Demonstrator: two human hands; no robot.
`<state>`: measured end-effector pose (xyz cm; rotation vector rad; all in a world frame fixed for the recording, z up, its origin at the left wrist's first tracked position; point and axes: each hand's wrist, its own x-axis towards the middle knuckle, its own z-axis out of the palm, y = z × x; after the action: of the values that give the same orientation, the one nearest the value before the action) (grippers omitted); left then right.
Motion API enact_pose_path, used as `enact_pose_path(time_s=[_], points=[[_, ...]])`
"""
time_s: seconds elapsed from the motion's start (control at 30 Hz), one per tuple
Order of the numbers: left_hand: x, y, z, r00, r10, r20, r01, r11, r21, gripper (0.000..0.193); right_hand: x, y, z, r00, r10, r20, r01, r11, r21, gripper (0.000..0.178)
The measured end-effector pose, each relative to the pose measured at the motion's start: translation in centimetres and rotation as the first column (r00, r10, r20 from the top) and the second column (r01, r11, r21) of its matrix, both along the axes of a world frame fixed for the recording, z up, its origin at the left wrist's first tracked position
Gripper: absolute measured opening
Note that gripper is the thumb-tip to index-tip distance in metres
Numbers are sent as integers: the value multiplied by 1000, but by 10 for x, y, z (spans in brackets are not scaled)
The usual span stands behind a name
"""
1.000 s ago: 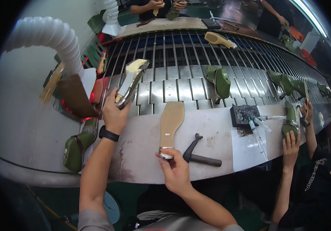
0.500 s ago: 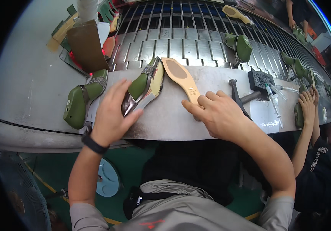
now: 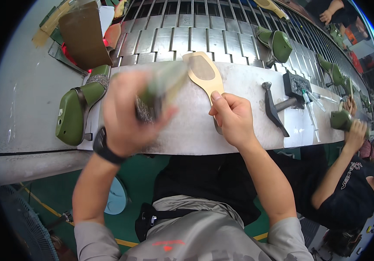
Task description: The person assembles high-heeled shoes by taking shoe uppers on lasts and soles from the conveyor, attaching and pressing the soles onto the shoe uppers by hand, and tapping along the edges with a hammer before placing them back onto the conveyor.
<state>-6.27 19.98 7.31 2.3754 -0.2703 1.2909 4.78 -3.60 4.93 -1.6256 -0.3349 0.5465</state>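
The slatted metal conveyor fills the top of the frame, and the pale desk stretches across the middle in front of it. Over at the right edge a co-worker is busy with a green shoe form.

Nearer, left of centre, the person's left hand is smeared by blur; it looks curled round a lasted shoe, thumb apart from the fingers, though I can't tell the exact grip or whether the shoe touches the desk. The right hand, near centre, is closed in a pinch on the waist of a tan sole, its broad end toward upper centre, right beside the shoe.

A second lasted shoe lies at centre left. Right of centre are a hammer, a black block and some syringes.

I'd call the step in hand handling shoe and sole as a pair, one per hand, not yet joined. The next move, I reckon, calls for a steady left hold and a light pinch on the sole.
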Motion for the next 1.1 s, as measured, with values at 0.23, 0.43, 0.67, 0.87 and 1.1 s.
enact_pose_path(time_s=[0.23,0.43,0.67,0.87,1.1], points=[[-89,-62,-41,951,-76,-299,200,889,412,26,-9,1,16,976,-94,198,82,994,67,36],[-83,-78,-39,939,-84,-333,206,913,351,23,-4,-19,-9,985,-91,144,93,996,-9,21],[-88,-78,-38,941,-92,-326,210,913,350,24,-28,-66,-18,636,95,766,241,918,-314,38],[-88,-72,-44,951,-120,-285,212,924,318,22,-85,-124,-11,967,-196,161,214,971,-103,18],[-78,-71,-30,928,-219,-301,304,913,272,23,-123,-127,-29,881,-135,-454,227,962,154,56]])
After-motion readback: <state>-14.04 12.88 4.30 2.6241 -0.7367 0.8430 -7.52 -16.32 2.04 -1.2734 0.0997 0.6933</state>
